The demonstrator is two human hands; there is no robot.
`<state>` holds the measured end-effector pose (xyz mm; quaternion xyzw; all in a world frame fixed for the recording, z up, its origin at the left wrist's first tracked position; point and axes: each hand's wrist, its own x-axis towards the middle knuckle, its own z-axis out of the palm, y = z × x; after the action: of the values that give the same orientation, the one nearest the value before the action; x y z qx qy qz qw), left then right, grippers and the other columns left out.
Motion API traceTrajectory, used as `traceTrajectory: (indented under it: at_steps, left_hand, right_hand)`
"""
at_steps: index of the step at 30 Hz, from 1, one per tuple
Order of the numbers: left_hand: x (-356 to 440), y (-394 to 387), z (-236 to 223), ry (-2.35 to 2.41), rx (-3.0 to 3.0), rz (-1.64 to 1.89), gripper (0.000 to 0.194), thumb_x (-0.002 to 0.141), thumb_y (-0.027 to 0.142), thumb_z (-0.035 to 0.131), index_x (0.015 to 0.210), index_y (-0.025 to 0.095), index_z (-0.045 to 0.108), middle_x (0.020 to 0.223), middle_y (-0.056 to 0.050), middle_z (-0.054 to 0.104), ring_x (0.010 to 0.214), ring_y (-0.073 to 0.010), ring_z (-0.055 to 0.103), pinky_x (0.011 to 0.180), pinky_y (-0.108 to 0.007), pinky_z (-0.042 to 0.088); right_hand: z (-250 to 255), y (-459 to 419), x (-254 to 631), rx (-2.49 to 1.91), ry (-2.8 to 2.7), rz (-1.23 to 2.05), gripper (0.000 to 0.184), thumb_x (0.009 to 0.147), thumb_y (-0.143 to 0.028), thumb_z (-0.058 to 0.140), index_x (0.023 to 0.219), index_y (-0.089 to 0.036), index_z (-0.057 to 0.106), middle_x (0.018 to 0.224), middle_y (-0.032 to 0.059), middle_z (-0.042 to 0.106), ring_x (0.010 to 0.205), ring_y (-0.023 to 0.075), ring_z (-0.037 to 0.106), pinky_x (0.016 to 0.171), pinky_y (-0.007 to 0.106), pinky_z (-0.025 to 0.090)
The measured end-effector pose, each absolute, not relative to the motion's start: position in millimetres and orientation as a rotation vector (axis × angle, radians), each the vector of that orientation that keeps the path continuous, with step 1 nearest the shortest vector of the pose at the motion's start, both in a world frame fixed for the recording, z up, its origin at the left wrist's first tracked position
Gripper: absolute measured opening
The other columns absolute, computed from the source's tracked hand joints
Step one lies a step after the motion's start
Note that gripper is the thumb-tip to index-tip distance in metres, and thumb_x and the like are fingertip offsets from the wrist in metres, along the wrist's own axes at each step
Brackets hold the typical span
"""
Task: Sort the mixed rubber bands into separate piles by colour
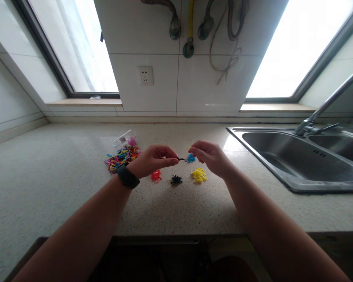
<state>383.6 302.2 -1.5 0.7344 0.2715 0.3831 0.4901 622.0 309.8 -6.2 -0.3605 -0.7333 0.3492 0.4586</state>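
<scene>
My left hand (154, 160), with a dark band on its wrist, pinches a black rubber band (182, 159) whose loose end sticks out to the right. Facing it, my right hand (211, 156) is closed at the fingertips on a thin yellow rubber band (188, 147). Below the hands lie small sorted heaps of bands: red (156, 176), black (176, 179) and yellow (199, 175). A blue heap (191, 158) shows partly behind my right fingers. Beyond my left wrist spreads a larger mixed-colour pile (120, 158), partly covered by the hand.
A clear plastic bag (122, 139) and something pink (131, 141) lie behind the mixed pile. On the right a steel sink (264, 180) with a faucet (326, 102) is set into the speckled counter (61, 176). A tiled wall with a socket (146, 75) stands behind.
</scene>
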Motion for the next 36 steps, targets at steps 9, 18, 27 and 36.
traceTrajectory:
  at_steps: [9,18,27,36]
  left_hand:
    - [383.3,302.5,-1.6,0.648,1.760,0.926,0.021,0.081,0.033,0.078,0.086,0.013,0.072,0.073,0.000,0.065,0.065,-0.0085,0.053,0.058,-0.020,0.041]
    - [382.0,301.8,-0.3,0.657,1.781,0.913,0.020,0.084,0.035,0.075,0.087,0.015,0.072,0.076,-0.002,0.069,0.067,-0.0089,0.057,0.060,-0.019,0.046]
    - [381.9,302.7,-0.6,0.664,1.786,0.903,0.023,0.084,0.038,0.075,0.084,0.015,0.072,0.074,-0.002,0.069,0.066,-0.0094,0.057,0.061,-0.021,0.047]
    - [382.1,301.7,-0.5,0.667,1.792,0.900,0.024,0.084,0.039,0.074,0.084,0.015,0.072,0.074,-0.002,0.069,0.066,-0.0096,0.057,0.061,-0.021,0.047]
  right_hand:
    - [-7.8,311.0,621.8,-0.860,-1.799,0.869,0.021,0.089,-0.037,0.066,0.079,-0.019,0.068,0.060,-0.0040,0.053,0.055,0.0087,0.043,0.051,0.026,0.034]
    - [-6.9,310.2,622.4,-0.870,-1.805,0.864,0.021,0.089,-0.038,0.066,0.079,-0.020,0.068,0.061,-0.0036,0.053,0.056,0.0092,0.043,0.051,0.027,0.034]
    - [-5.0,308.9,622.4,-0.887,-1.811,0.864,0.021,0.089,-0.038,0.065,0.078,-0.020,0.068,0.060,-0.0040,0.052,0.055,0.0090,0.043,0.051,0.027,0.034]
    - [-4.6,308.3,621.9,-0.887,-1.818,0.857,0.020,0.089,-0.037,0.065,0.079,-0.020,0.068,0.060,-0.0037,0.052,0.056,0.0093,0.043,0.051,0.027,0.034]
